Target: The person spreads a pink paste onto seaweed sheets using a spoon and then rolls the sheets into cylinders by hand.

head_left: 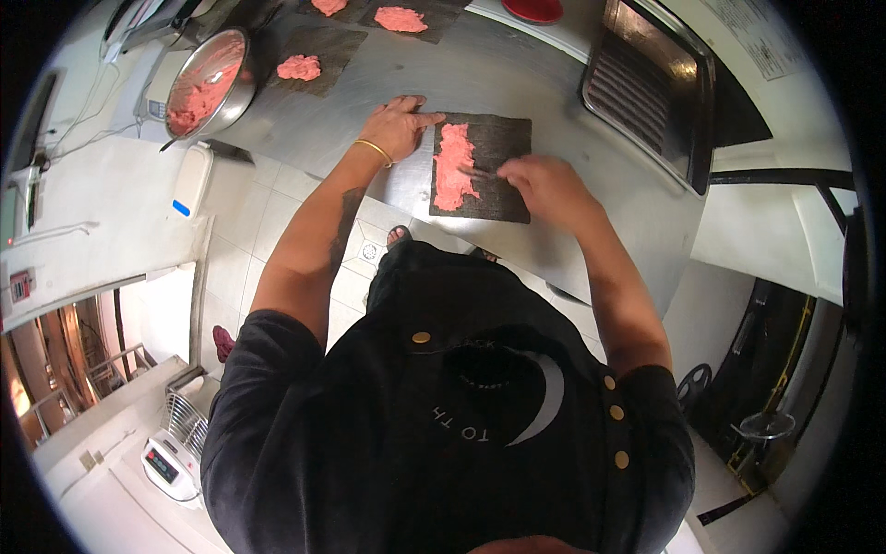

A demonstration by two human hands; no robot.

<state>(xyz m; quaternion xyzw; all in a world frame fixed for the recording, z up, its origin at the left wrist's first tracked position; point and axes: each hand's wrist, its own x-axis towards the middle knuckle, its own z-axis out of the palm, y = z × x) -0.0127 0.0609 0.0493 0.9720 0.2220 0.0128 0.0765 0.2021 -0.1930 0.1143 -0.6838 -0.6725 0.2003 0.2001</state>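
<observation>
A dark seaweed sheet (pixel 506 189) lies flat on the steel table in front of me. Pink paste (pixel 454 175) is spread in an uneven band along its left side. My right hand (pixel 546 189) grips a slim utensil (pixel 480 173), whose tip touches the paste; the exact kind of its head is hard to make out. At the sheet's upper left edge rests my left hand (pixel 397 127), fingers apart on the table and thumb toward the corner. It holds nothing.
More seaweed sheets with pink mounds (pixel 300 67) lie at the far left, beside a metal bowl (pixel 212 83) of pink paste. To the right sits a ridged metal tray (pixel 646 88). A red round item (pixel 533 9) is at the back. The steel table (pixel 369 69) ends near my waist.
</observation>
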